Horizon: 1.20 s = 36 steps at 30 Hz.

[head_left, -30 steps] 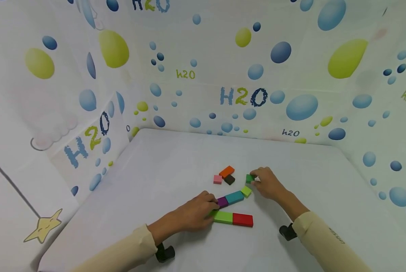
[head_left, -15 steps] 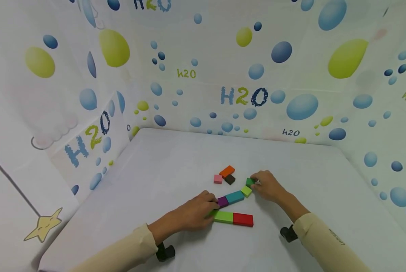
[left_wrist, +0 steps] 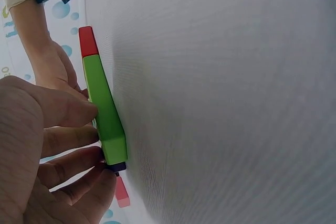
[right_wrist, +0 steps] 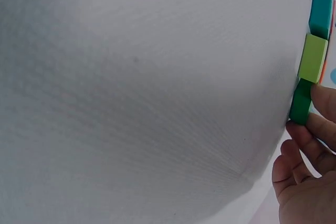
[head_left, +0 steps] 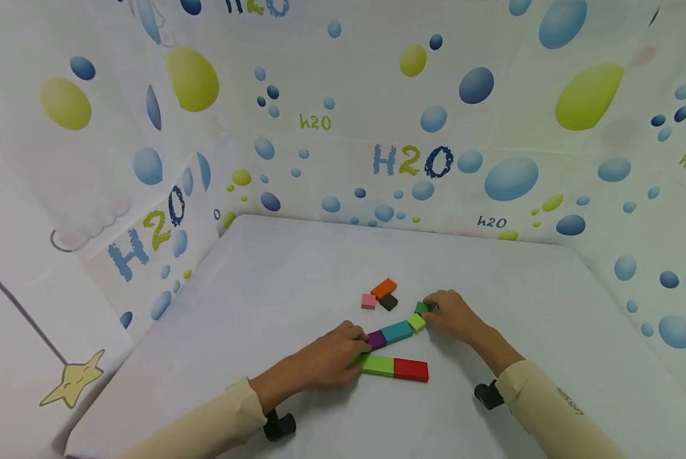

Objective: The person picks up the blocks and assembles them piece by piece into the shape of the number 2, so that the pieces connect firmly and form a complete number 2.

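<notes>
My right hand [head_left: 454, 313] pinches a small dark green block [head_left: 421, 308] between thumb and fingertips, against the corner of a small lime block [head_left: 416, 322]. In the right wrist view the dark green block [right_wrist: 301, 103] meets the end of the lime block [right_wrist: 313, 59]. A teal block [head_left: 397, 333] and a purple block [head_left: 376, 340] continue this slanting row. My left hand [head_left: 334, 357] holds the purple block's end with bent fingers, partly hiding it. Its thumb lies by a long light green block [left_wrist: 105, 111], which joins a red block [head_left: 411, 370].
Beyond the row lie an orange block [head_left: 384, 288], a dark brown block [head_left: 389, 301] and a pink block [head_left: 368, 301]. The white table [head_left: 297, 268] backs onto walls [head_left: 343, 146] printed with bubbles. Each wrist carries a small black camera [head_left: 280, 426].
My right hand has drawn the dark green block slightly nearer, closing the gap to the lime block. The left hand stays where it was.
</notes>
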Each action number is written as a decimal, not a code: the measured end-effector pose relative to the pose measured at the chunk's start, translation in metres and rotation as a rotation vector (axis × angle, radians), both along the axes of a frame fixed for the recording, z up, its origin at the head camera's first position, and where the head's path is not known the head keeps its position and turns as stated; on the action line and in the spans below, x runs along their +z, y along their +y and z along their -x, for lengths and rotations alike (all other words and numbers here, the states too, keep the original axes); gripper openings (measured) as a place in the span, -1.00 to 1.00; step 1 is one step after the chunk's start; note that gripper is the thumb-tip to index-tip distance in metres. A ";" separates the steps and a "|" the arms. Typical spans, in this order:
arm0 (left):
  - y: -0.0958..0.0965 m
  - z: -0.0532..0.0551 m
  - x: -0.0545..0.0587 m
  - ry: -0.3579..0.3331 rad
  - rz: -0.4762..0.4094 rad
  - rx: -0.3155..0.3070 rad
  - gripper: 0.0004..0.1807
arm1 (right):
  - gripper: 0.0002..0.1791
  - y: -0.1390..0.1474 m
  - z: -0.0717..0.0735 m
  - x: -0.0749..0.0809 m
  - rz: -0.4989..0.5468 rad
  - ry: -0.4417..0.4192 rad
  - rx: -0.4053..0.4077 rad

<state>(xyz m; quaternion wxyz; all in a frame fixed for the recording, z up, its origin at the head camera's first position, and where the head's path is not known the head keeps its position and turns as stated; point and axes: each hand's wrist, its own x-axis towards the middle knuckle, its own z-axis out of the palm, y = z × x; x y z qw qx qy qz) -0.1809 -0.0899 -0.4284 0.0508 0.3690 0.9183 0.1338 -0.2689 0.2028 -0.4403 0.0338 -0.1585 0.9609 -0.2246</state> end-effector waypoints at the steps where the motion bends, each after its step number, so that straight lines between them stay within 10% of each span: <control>1: 0.000 0.000 0.000 0.001 -0.001 0.000 -0.64 | -0.63 0.000 0.000 0.000 0.003 -0.003 -0.003; 36: -0.004 0.000 0.000 0.007 -0.008 -0.021 -0.65 | -0.75 -0.007 -0.001 -0.001 0.028 0.015 -0.069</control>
